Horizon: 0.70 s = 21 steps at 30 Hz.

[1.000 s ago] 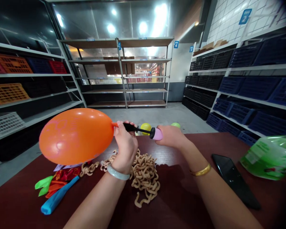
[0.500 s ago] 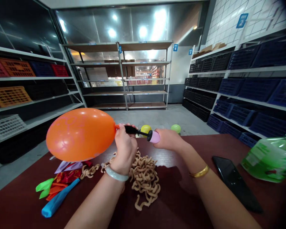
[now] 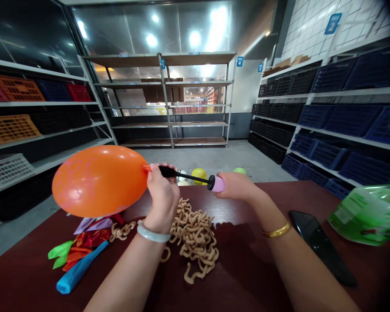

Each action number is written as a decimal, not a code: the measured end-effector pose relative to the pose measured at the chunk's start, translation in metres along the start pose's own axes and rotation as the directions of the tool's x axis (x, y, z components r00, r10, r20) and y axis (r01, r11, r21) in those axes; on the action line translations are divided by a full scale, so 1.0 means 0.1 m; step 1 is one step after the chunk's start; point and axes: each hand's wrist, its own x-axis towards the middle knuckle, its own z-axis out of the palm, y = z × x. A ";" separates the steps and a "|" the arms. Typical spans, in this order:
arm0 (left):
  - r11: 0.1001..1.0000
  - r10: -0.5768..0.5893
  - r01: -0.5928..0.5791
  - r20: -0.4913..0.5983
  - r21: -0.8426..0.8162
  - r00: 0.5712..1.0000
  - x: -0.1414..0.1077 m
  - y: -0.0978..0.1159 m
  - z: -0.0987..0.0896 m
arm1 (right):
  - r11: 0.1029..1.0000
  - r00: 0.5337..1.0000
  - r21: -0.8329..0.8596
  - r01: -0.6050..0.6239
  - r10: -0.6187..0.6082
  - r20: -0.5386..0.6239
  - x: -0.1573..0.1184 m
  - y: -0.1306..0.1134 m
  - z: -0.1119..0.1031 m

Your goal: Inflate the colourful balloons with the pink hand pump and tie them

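Holding a hand pump: left hand [image 3: 162, 190] closed around the black plastic pump barrel [image 3: 168, 172], fingers at the orange balloon's neck. Inflated oval orange rubber balloon [image 3: 100, 180] sits just left of that grip. Right hand [image 3: 236, 185] wrapped on the pale-pink plastic pump handle [image 3: 219, 184]; thin black rod [image 3: 193, 177] exposed between grips. Below, between both grips: heap of tan curly pieces [image 3: 198, 238]. Right of right grip, lower: flat glossy black phone [image 3: 321, 247].
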 end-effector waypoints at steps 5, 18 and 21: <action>0.999 -0.041 0.042 0.060 -0.004 0.997 -0.30 -0.24 0.02 | 1.000 1.000 -0.013 0.000 -0.001 -0.020 0.01 -0.09 0.04; 0.987 -0.115 0.093 0.166 0.131 0.980 -0.48 -0.44 -0.05 | 0.972 0.991 0.201 0.125 -0.110 -0.082 -0.02 -0.34 0.13; 0.982 -0.110 0.090 0.114 0.164 0.987 -0.44 -0.44 -0.09 | 0.970 0.983 0.171 0.174 -0.159 -0.096 -0.01 -0.38 0.17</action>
